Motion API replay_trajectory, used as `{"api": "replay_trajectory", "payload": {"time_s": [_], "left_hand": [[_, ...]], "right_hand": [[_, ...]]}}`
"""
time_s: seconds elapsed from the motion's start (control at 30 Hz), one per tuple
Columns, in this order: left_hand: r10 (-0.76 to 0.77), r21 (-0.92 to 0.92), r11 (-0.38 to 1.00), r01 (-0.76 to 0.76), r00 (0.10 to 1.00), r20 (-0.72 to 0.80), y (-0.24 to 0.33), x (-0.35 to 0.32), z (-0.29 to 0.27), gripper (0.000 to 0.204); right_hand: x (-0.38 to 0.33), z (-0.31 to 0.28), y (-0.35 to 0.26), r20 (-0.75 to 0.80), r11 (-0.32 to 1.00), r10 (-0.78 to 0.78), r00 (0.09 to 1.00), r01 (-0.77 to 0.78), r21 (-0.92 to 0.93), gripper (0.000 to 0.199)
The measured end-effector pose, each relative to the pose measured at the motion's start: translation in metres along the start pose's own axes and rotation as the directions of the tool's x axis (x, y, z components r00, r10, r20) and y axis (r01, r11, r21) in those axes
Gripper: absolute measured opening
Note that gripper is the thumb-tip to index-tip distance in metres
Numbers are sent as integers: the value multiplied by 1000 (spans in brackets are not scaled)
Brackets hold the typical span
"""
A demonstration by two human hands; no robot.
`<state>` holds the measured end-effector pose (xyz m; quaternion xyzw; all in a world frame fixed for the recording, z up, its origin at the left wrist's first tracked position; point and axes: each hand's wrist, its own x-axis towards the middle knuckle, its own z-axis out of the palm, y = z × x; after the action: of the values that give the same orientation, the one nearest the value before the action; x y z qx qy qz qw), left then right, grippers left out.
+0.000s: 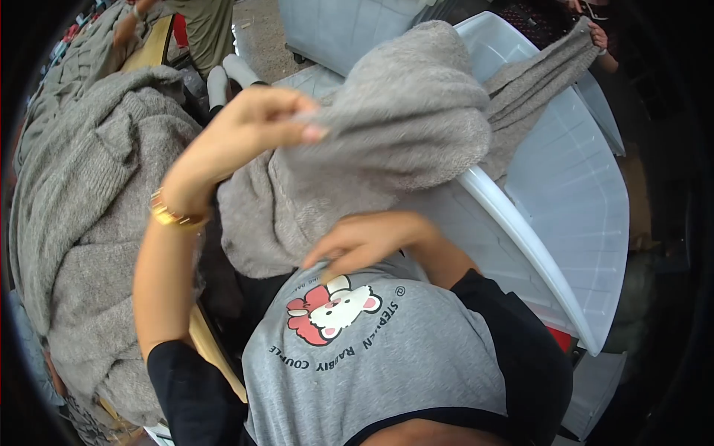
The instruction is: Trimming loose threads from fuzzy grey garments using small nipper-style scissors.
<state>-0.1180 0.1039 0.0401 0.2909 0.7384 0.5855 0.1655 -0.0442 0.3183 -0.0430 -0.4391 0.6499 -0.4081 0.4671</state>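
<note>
Raised in front of me, my left hand (264,123), with a gold watch or bracelet at the wrist, pinches the edge of a piece of fuzzy grey-brown knitted fabric (401,111). Motion blurs the fingertips and that edge. The fabric bulges up and drapes down over my lap and across the rim of a white plastic bin. Low against my grey T-shirt (320,372), my right hand (368,241) has its fingers curled together at the belly. What lies between them, if anything, is too hidden to name.
A large heap of the same knit (111,223) fills my left side. The white plastic bin (565,215) stands at the right, its rim (520,238) near my right arm. At the far right another person's hand (597,37) holds up knit. Beyond stands a pale wheeled bin (349,30).
</note>
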Motion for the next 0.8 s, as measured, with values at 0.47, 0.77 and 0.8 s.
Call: {"api": "replay_trajectory", "payload": {"time_s": [0.47,0.77,0.8], "left_hand": [[-832,912,373,169,496,248,-76,-198,58,17],[-669,932,306,194,740,65,-123,-189,38,18],[-661,897,382,220,744,99,-101,-166,22,19]], "right_hand": [[-35,-57,-38,-981,980,-49,187,-182,-83,52],[40,-13,73,-672,909,219,707,-398,-122,54],[43,-1,99,-659,934,222,719,-351,-68,50]]}}
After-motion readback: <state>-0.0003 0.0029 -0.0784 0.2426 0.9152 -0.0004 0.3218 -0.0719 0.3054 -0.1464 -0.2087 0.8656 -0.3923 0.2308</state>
